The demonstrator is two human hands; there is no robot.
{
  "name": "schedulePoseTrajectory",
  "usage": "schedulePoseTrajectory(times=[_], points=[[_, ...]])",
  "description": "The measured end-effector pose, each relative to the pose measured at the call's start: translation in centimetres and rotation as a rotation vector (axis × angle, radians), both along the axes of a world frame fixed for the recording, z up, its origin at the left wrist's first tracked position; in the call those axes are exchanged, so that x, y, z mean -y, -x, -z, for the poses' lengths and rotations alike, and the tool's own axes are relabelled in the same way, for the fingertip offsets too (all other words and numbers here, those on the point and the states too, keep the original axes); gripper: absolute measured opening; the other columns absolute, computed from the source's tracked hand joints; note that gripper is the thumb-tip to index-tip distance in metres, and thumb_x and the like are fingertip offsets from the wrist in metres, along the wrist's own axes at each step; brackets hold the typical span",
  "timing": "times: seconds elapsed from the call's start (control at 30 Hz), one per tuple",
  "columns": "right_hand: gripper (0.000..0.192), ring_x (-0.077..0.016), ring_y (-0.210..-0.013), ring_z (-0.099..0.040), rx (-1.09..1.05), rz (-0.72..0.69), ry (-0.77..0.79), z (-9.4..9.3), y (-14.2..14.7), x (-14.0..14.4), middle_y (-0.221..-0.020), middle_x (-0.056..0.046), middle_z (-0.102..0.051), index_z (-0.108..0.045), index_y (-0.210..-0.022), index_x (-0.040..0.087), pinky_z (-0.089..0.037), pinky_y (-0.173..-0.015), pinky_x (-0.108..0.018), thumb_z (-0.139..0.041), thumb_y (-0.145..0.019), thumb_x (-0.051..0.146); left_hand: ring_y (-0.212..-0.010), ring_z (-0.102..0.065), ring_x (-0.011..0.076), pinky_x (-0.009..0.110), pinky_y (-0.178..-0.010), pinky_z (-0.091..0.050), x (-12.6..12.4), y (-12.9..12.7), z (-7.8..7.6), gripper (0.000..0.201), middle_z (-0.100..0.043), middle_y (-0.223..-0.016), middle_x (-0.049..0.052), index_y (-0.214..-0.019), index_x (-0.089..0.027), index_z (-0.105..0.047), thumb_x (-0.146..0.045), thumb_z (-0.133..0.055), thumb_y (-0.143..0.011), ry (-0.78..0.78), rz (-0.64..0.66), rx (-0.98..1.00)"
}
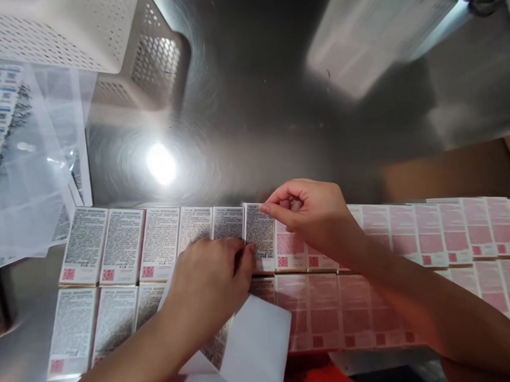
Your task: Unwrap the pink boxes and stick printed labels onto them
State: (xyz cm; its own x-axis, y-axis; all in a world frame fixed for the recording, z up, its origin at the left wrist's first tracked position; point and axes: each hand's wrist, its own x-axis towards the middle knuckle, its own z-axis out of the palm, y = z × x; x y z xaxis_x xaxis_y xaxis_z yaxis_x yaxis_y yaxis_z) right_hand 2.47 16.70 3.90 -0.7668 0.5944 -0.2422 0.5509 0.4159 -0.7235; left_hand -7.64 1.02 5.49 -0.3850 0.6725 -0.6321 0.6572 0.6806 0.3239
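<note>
Head view: left hand [210, 281] lies flat, fingers together, pressing label on box [228, 225] in upper row. Right hand [310, 211] pinched shut on top edge of next box [260, 236] (to steady it, probably). Boxes lie side by side in two rows on steel surface [256, 113]: grey-labelled at left, pink [407, 236] at right. White sheet [254, 347] under left wrist. Perforated basket [107, 34] far left.
</note>
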Motion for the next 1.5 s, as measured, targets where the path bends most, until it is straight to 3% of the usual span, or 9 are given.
schedulePoseTrajectory(times=[0.07,0.23,0.63,0.83,1.03,1.17,1.3,1.4,1.5], points=[[0.017,-0.0120,-0.061,-0.056,-0.025,0.013,0.005,0.2,-0.2,-0.1,-0.067,0.003,-0.062,-0.073,-0.088,0.022,-0.041,-0.061,-0.026,-0.075,-0.080,0.036,-0.055,-0.057,0.0214,0.033,-0.057,-0.023,0.1,0.0,0.0,0.042,-0.066,-0.059,0.005,-0.066,-0.024,-0.066,-0.042,-0.039,-0.092,-0.007,-0.018,0.006],[0.044,-0.0126,-0.065,-0.060,-0.069,-0.008,0.065,0.3,-0.7,-0.5,-0.071,0.005,-0.061,-0.058,-0.124,0.022,-0.042,-0.064,-0.026,-0.072,-0.083,0.030,-0.052,-0.052,0.0177,0.031,-0.058,-0.025,0.1,-0.1,-0.5,0.043,-0.063,-0.056,0.003,-0.061,-0.023,-0.063,-0.043,-0.041,-0.092,0.002,-0.063,0.038],[0.043,-0.0157,-0.072,-0.060,-0.157,-0.073,-0.039,0.9,-1.1,-0.5,-0.080,0.000,-0.065,-0.057,-0.123,0.021,-0.039,-0.063,-0.028,-0.070,-0.084,0.033,-0.054,-0.048,0.0170,0.030,-0.056,-0.028,0.0,0.1,-0.7,0.048,-0.056,-0.052,0.001,-0.055,-0.021,-0.061,-0.052,-0.045,-0.089,-0.019,-0.072,0.022],[0.076,-0.0252,-0.090,-0.062,-0.130,-0.231,-0.233,-0.2,-1.9,0.8,-0.114,-0.010,-0.061,-0.053,-0.131,0.020,-0.045,-0.073,-0.035,-0.084,-0.067,0.046,-0.051,-0.041,0.0153,0.029,-0.052,-0.024,1.6,-0.6,-2.3,0.049,-0.047,-0.046,-0.001,-0.050,-0.021,-0.053,-0.054,-0.050,-0.086,-0.126,-0.101,-0.123],[0.078,-0.0181,-0.083,-0.062,-0.108,-0.362,-0.046,-1.4,-3.5,0.5,-0.120,-0.010,-0.055,-0.051,-0.137,0.021,-0.050,-0.069,-0.030,-0.081,-0.064,0.019,-0.051,-0.050,0.0157,0.028,-0.054,-0.030,6.3,-1.0,-4.5,0.051,-0.057,-0.049,-0.001,-0.056,-0.021,-0.058,-0.061,-0.049,-0.087,-0.257,-0.259,-0.196],[0.066,-0.0253,-0.097,-0.062,-0.131,-0.278,-0.148,-1.2,-3.2,1.7,-0.121,-0.013,-0.055,-0.054,-0.132,0.018,-0.050,-0.084,-0.038,-0.078,-0.075,0.038,-0.053,-0.056,0.0166,0.028,-0.057,-0.035,8.5,-1.4,-5.4,0.049,-0.063,-0.053,0.000,-0.060,-0.021,-0.061,-0.061,-0.050,-0.087,-0.314,-0.349,-0.203],[0.071,-0.0294,-0.101,-0.062,-0.075,-0.270,-0.281,-0.8,-2.6,3.0,-0.127,-0.016,-0.050,-0.049,-0.135,0.018,-0.049,-0.087,-0.042,-0.081,-0.075,0.038,-0.057,-0.058,0.0173,0.028,-0.061,-0.036,9.0,-1.8,-6.0,0.045,-0.065,-0.055,0.000,-0.062,-0.022,-0.062,-0.056,-0.050,-0.089,-0.405,-0.387,-0.281],[0.082,-0.0275,-0.101,-0.062,-0.030,-0.361,-0.230,-1.6,-3.1,3.0,-0.127,-0.014,-0.049,-0.047,-0.137,0.020,-0.050,-0.088,-0.039,-0.087,-0.066,0.029,-0.057,-0.055,0.0163,0.028,-0.060,-0.034,8.8,-1.9,-6.0,0.045,-0.063,-0.056,0.000,-0.060,-0.021,-0.059,-0.051,-0.048,-0.091,-0.473,-0.395,-0.374],[0.072,-0.0247,-0.104,-0.061,-0.128,-0.353,-0.124,-3.3,-4.4,4.0,-0.127,-0.012,-0.052,-0.050,-0.134,0.021,-0.051,-0.088,-0.038,-0.083,-0.072,0.034,-0.054,-0.049,0.0152,0.028,-0.059,-0.030,8.1,-2.3,-5.8,0.044,-0.056,-0.052,0.000,-0.059,-0.021,-0.056,-0.047,-0.046,-0.093,-0.530,-0.373,-0.486]])
